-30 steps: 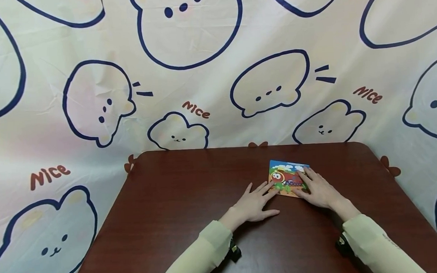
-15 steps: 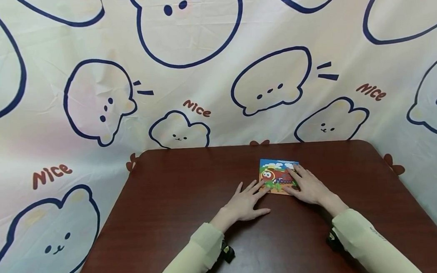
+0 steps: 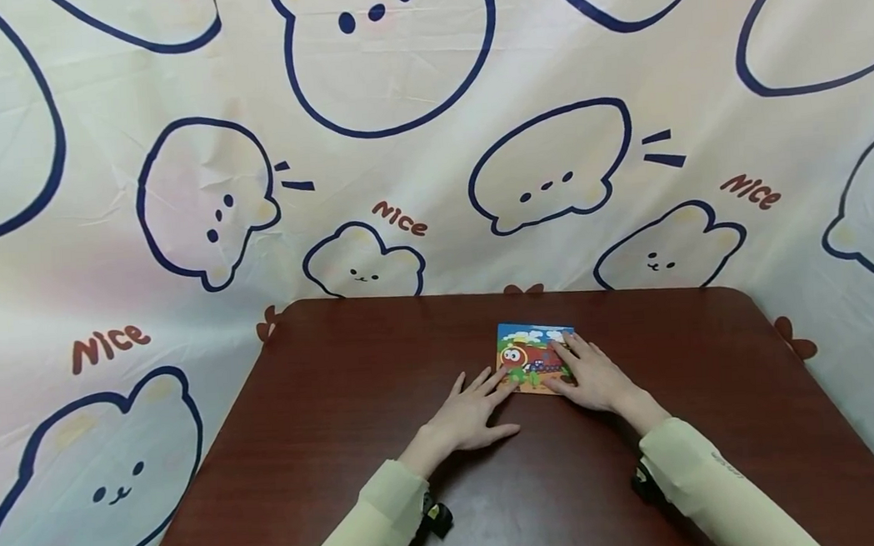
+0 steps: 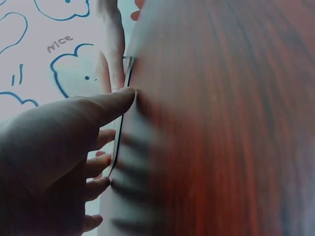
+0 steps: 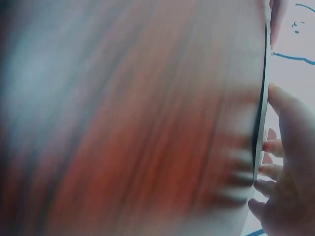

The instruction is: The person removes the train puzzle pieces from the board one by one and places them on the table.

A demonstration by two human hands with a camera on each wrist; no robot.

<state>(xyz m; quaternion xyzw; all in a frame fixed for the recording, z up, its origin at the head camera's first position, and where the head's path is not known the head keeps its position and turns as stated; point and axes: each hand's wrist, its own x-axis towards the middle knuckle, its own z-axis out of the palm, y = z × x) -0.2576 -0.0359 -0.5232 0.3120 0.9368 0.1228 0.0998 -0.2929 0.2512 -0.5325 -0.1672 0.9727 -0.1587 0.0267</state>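
A thin square picture board (image 3: 526, 358), printed with a cartoon red train under a blue sky, lies flat on the brown table. My left hand (image 3: 461, 418) is spread, with fingertips on the board's lower left edge and the thumb apart from the others. On the opposite side, my right hand (image 3: 600, 380) rests its extended fingers on the board's right part, covering some of the picture. The left wrist view shows the board's thin edge (image 4: 118, 135) side-on beside the fingertips. In the right wrist view the same dark edge (image 5: 261, 108) runs along the fingers.
The dark wooden table (image 3: 324, 397) has rounded far corners. Behind it and at both sides hangs a pale cloth backdrop (image 3: 431, 173) with cartoon bears and the word "Nice". A small black device (image 3: 439, 519) is strapped at the left wrist.
Both hands have shifted leftward together, and the picture board has slid left across the table with them. The fingers keep their spread on it.
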